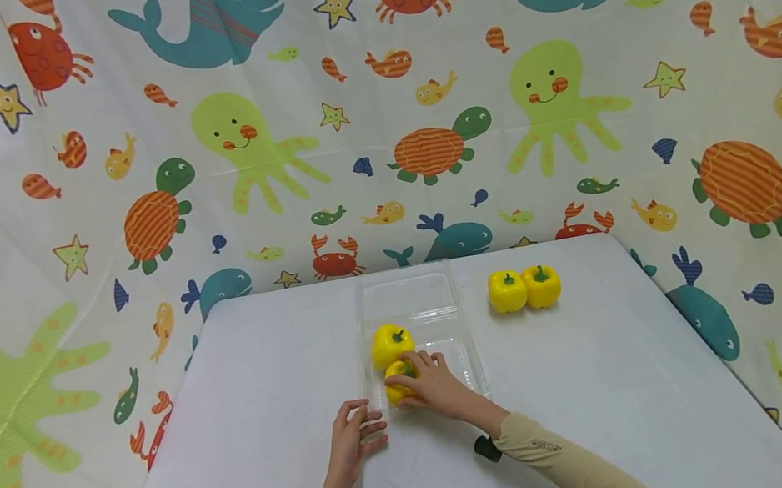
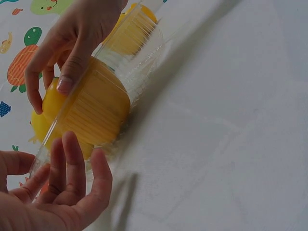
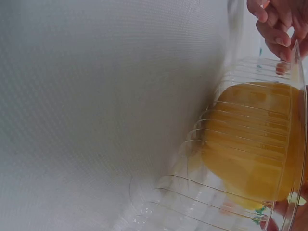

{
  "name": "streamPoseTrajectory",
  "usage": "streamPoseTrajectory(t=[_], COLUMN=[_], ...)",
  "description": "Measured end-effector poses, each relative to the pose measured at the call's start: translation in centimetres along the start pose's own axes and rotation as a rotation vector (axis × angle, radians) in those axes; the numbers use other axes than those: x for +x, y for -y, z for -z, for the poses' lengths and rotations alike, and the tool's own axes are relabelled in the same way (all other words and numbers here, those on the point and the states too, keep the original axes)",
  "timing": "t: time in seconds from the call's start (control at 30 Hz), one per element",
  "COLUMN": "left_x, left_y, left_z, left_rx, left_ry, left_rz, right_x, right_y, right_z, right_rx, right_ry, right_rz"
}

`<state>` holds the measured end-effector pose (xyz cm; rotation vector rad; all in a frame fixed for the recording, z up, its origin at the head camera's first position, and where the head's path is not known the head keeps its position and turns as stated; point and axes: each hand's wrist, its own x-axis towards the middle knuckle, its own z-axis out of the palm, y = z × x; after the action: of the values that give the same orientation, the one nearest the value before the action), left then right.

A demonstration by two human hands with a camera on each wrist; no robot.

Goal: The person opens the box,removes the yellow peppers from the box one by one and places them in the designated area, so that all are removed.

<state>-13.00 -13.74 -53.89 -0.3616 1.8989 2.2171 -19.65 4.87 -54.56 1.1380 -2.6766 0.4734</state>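
Observation:
In the head view my right hand grips a yellow bell pepper inside the front left of a clear plastic clamshell container. Thumb and fingers span the pepper, partly covering it. Another yellow bell pepper sits just behind it in the same container half. My left hand is at the container's front left corner. From the left wrist view, the left hand pinches the rim between thumb and index finger, its other fingers spread loosely. The right wrist view shows the held pepper through the ribbed container wall.
Two more yellow bell peppers, one touching the other, stand on the white table at the back right. The container's lid lies folded back toward the rear edge. A curtain printed with sea animals hangs behind.

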Motion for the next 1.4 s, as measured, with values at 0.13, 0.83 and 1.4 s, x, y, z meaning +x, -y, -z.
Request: streamPoseTrajectory(t=[0.13, 0.83, 1.4], left_x=[1.0, -0.2, -0.2], left_y=[1.2, -0.3, -0.2], left_z=[0.4, -0.1, 0.0], left_rx=[-0.002, -0.023, -0.014], left_ry=[-0.014, 0.003, 0.008], left_rz=[-0.002, -0.001, -0.004], right_x=[-0.1, -0.5, -0.2], right_y=[0.0, -0.4, -0.6], right_z=[0.0, 0.5, 1.4], right_rx=[0.000, -0.006, -0.014], right_ry=[-0.013, -0.087, -0.133], right_rz=[0.001, 0.015, 0.052])
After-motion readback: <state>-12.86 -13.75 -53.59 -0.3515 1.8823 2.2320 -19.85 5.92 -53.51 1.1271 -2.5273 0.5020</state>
